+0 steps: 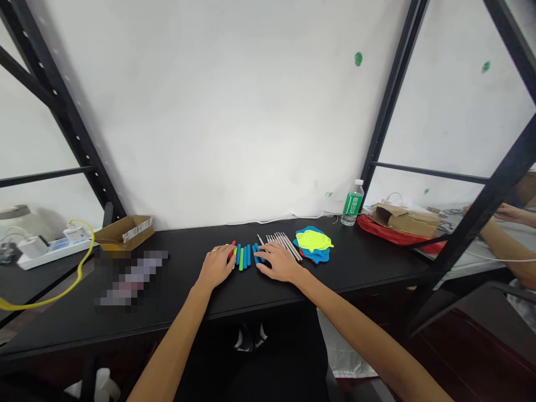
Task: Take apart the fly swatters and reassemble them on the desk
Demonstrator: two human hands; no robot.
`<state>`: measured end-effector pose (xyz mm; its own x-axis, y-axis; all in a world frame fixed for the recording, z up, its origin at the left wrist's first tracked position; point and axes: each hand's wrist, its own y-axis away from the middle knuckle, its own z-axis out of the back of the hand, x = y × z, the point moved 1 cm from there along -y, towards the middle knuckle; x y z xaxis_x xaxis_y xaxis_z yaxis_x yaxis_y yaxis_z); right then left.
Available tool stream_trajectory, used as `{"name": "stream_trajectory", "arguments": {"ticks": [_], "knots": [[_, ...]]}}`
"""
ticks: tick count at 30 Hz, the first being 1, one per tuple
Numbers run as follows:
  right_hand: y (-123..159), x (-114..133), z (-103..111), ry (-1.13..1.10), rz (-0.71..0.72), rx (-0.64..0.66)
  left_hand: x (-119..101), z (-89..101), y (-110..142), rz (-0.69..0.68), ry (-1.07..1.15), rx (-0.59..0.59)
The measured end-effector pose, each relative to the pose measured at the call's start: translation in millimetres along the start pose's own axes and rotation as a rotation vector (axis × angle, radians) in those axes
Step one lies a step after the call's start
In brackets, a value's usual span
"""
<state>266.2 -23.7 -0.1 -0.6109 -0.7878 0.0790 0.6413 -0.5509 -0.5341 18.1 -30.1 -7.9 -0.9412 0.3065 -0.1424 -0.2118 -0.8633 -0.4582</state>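
Several short coloured sticks lie side by side on the black table, among them a green stick (241,260) and a blue stick (248,255). My left hand (215,267) rests at the row's left end, its fingers laid against a red stick (231,251) and a yellow one. At the right end, my right hand (280,262) has its fingers apart, the tips touching blue sticks (257,252); thumb and forefinger are separated. Just behind that hand lie several thin grey-white rods (288,244). Right of them is a stack of yellow and blue fish-shaped pieces (314,241).
A water bottle (353,204) stands by the wall, beside a torn cardboard box (404,220) on red plastic. An open carton (125,234), a pixelated patch (134,279) and a yellow cable (81,268) are leftward. Black posts (393,84) flank the table. Another person's arm (502,248) shows at right.
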Motion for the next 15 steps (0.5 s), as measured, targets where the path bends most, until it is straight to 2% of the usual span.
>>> {"name": "stream_trajectory", "arguments": {"ticks": [4, 10, 15], "knots": [[0.2, 0.3, 0.3, -0.005, 0.007, -0.001, 1.3, -3.0, 0.5, 0.025, -0.057, -0.029], [0.5, -0.5, -1.3, -0.004, -0.024, -0.003, -3.3, -2.5, 0.7, -0.063, -0.002, 0.003], [0.5, 0.7, -1.5, -0.014, -0.027, 0.012, -6.2, 1.0, 1.4, -0.037, -0.036, -0.029]]}}
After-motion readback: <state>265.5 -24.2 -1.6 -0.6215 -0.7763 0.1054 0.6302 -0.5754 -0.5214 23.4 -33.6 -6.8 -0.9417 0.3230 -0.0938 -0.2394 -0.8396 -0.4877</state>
